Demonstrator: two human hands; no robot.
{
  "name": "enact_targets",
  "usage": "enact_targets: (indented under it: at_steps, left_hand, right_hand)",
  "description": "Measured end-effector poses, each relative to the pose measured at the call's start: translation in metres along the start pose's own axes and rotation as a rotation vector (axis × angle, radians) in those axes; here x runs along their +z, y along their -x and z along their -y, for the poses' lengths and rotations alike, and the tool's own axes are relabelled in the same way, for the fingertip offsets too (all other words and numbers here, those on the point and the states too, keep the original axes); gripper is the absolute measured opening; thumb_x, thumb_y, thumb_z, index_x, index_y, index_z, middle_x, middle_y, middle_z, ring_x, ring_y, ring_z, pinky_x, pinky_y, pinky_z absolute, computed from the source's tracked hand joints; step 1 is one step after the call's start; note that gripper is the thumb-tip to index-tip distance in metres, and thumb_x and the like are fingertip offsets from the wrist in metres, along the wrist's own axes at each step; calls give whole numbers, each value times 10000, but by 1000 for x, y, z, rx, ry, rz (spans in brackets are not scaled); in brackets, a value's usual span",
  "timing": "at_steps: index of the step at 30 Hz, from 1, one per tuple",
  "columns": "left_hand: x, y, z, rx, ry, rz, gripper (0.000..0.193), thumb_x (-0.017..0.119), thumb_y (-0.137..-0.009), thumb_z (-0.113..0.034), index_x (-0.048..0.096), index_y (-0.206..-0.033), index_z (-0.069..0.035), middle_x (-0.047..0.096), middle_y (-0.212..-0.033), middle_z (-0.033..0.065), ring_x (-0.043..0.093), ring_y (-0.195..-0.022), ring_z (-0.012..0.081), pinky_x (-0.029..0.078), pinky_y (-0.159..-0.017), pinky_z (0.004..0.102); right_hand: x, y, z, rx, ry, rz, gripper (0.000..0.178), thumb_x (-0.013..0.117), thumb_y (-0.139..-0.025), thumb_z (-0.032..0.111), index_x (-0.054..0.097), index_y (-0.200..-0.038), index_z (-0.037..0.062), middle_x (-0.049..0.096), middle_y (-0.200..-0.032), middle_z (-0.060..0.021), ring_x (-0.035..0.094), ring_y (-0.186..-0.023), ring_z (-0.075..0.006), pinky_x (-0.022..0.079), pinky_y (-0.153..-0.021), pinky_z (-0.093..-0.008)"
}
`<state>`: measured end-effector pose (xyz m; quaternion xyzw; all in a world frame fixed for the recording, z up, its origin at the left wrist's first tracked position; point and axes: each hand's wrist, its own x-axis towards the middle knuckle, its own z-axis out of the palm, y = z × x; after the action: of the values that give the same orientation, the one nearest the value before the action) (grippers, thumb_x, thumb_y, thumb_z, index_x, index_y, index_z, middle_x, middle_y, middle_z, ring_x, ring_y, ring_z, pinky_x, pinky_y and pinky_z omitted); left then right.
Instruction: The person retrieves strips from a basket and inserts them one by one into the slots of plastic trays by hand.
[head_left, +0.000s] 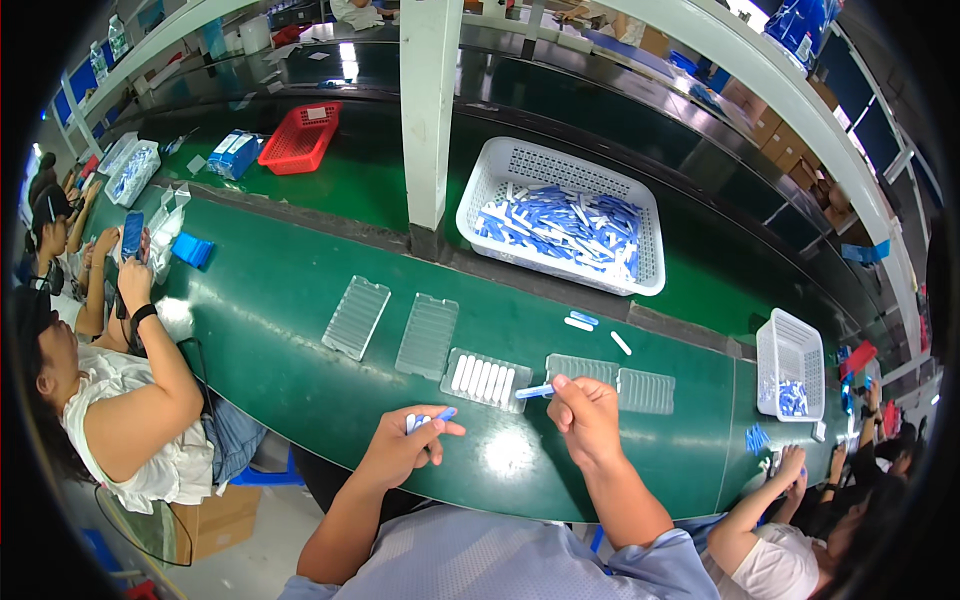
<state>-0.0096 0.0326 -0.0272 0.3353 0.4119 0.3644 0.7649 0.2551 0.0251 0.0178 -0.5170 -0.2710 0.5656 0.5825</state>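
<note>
My right hand (586, 415) pinches a slim blue-and-white plastic stick (534, 392), held level beside the right end of a clear slotted tray (452, 385). Several white sticks (483, 380) lie side by side in that tray's slots. Nearer to me, my left hand (408, 446) is closed round a few more blue-and-white sticks (416, 423), partly hidden by the fingers. Two bare clear trays, a left one (356, 317) and a middle one (427, 335), lie to the left. Beyond my right hand are two more clear trays (645, 391), one partly covered by it.
A white basket (475, 200) heaped with blue and white sticks stands behind the trays. Loose sticks (580, 321) lie before it. A white post (428, 130) rises at its left. Co-workers sit at both sides, one holding a phone (132, 235); another white basket (765, 370) stands right.
</note>
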Motion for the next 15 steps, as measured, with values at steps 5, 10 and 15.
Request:
enact_targets:
  at_steps: [5,10,15]
  left_hand:
    - [1,0,6,31,-9,-20,251,600,-991,-67,648,-1201,63,736,-1028,206,596,-551,101,288,-391,208]
    - [3,2,12,75,-116,-38,276,587,-1010,-104,634,-1231,55,744,-1046,165,599,-567,88,351,-423,202]
    - [3,4,15,119,-128,-66,274,591,-1007,-107,640,-1222,56,749,-1024,159,596,-554,86,354,-425,202]
  right_hand:
    - [-10,-9,-18,-1153,1158,-29,114,833,-773,147,726,-767,105,561,-553,-8,513,-485,-201,372,-540,-354]
    - [-7,-7,-45,-1015,1497,145,237,827,-785,303,744,-894,110,543,-593,-8,554,-572,-193,354,-593,-353]
    - [-14,-6,-45,-947,1386,211,322,820,-779,347,752,-966,94,574,-612,-37,567,-565,-220,374,-600,-364]
